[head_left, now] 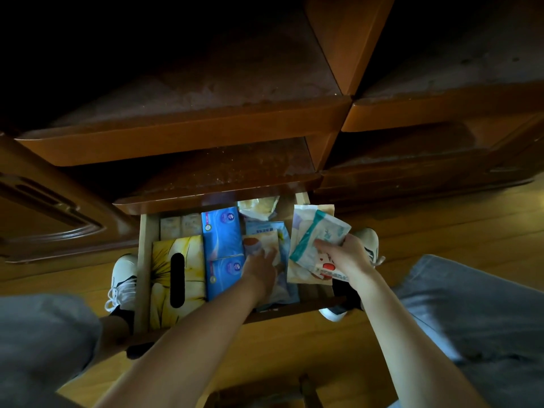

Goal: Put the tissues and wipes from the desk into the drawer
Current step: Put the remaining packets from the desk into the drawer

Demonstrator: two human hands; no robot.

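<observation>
An open wooden drawer [144, 260] sits low in front of me. Inside lie a yellow tissue box [167, 260], two blue tissue packs [222, 231], small pale packs [179, 226] at the back, and soft wipe packs [266, 231] in the middle. My left hand [260, 267] reaches into the drawer and rests flat on a pale wipe pack [259, 240]. My right hand [343, 256] grips a bundle of packs [315, 234], the top one with a teal stripe, over the drawer's right edge.
Dark wooden shelves [206, 122] of the desk jut out above the drawer. A carved cabinet door [44, 207] is on the left. My white shoes [125, 278] and grey-trousered knees flank the drawer on a wood floor [441, 231].
</observation>
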